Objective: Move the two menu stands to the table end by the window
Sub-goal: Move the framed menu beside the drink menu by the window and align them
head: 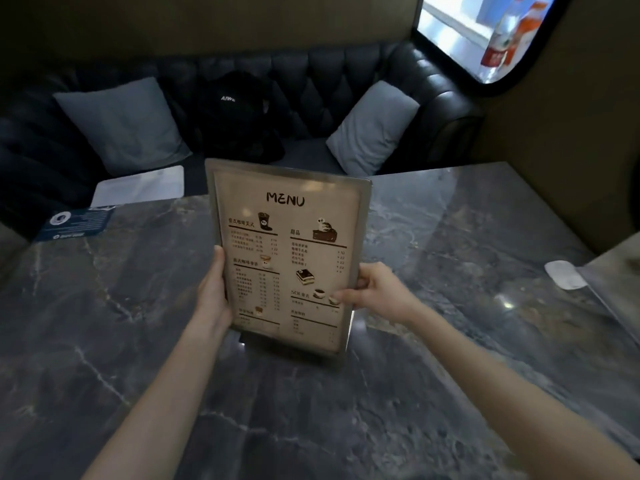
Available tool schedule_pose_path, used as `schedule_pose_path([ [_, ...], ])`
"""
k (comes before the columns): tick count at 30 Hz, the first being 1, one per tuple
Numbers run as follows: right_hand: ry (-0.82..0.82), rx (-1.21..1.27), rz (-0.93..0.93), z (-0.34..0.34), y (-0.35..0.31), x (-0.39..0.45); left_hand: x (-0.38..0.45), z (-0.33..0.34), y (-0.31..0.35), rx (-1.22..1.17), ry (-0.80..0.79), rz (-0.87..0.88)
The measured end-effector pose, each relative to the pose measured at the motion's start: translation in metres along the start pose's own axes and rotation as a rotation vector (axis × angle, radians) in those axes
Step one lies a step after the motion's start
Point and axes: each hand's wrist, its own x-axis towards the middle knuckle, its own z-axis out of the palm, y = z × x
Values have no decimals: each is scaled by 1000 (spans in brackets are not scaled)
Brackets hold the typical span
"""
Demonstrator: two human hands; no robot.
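Note:
A clear acrylic menu stand (291, 237) with a beige sheet headed "MENU" stands tilted over the middle of the dark marble table (450, 341). My left hand (214, 292) grips its left edge, thumb on the front. My right hand (374, 289) pinches its right edge low down. The stand's base is near the tabletop; whether it touches is unclear. At the right frame edge a second clear stand (616, 289) shows only in part, seemingly near the table's right end. A window (485, 32) sits at the upper right.
A dark tufted sofa (311, 74) runs behind the table with two grey cushions (124, 123) and a black bag (239, 112). A dark blue card (76, 223) lies at the table's far left corner. A white pad (564, 275) rests near the right end. A white tray (138, 187) lies on the seat.

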Motion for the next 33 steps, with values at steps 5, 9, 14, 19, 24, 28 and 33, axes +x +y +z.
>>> schedule_pose_path([
  [5, 73, -27, -6, -62, 0, -23, 1, 69, -4, 51, -93, -37],
  [9, 113, 3, -3, -115, 5, -44, 0, 130, -14, 92, -151, -89],
  [14, 153, 23, -24, -184, 14, -66, -1, 211, -27, 126, -222, -78],
  [19, 225, 34, -22, -251, 34, -83, 8, 286, -45, 221, -272, -82],
  [24, 308, 103, -17, -309, 57, -94, 19, 361, -55, 331, -327, -60],
  [28, 416, 121, -41, -346, 72, -102, 32, 415, -57, 381, -444, -41],
  [33, 541, 112, -80, -379, 84, -102, 50, 481, -60, 384, -494, -68],
])
